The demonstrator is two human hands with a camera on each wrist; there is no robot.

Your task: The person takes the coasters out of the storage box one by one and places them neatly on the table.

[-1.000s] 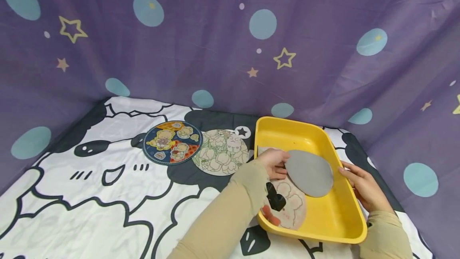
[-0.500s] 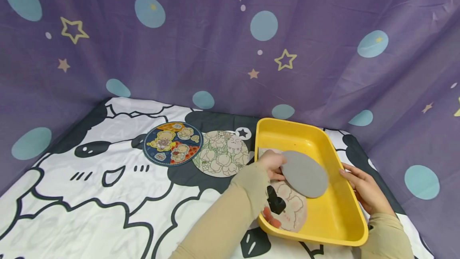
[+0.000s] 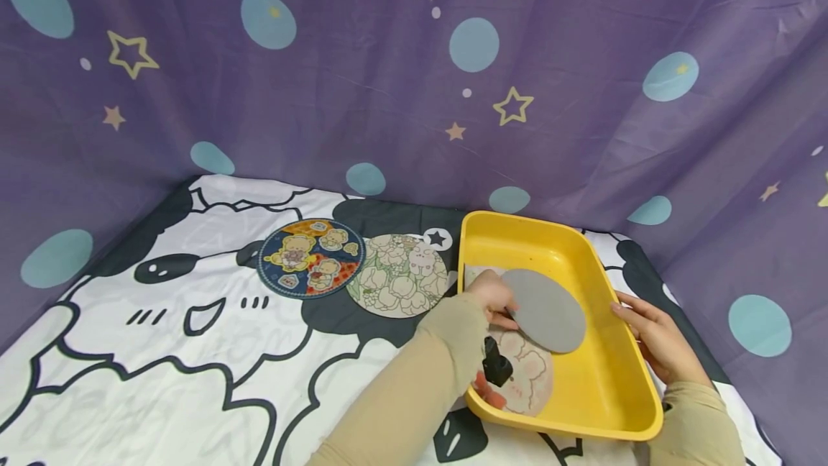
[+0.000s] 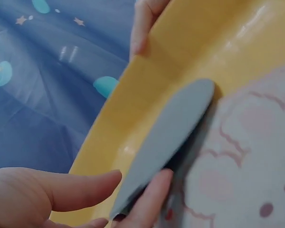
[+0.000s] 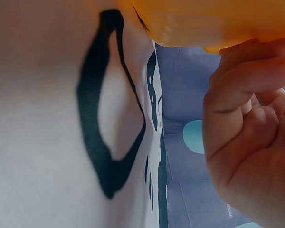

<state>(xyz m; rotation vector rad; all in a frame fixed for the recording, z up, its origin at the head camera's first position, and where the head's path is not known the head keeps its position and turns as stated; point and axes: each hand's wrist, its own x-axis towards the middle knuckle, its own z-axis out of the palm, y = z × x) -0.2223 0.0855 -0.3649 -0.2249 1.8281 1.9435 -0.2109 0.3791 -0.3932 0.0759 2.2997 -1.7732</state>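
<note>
A person's left hand (image 3: 493, 299) pinches the edge of a gray disc (image 3: 553, 311), tilted just right of its fingertips inside a yellow tray (image 3: 598, 394), with a pink-printed disc (image 3: 533, 374) partly beneath that hand. Opposite, the right hand (image 3: 661, 336) grips the tray's rim.

The left arm (image 3: 394, 387), sleeved to the wrist, slants forward and rightward; the left hand (image 3: 494, 298) pinches, its thumb (image 4: 88, 190) straight. The right arm (image 3: 695, 423), also sleeved, enters low on the right, and the right hand (image 3: 660, 336) turns inward, fingers (image 5: 251, 78) bent, gripping. The hands stay apart.
</note>
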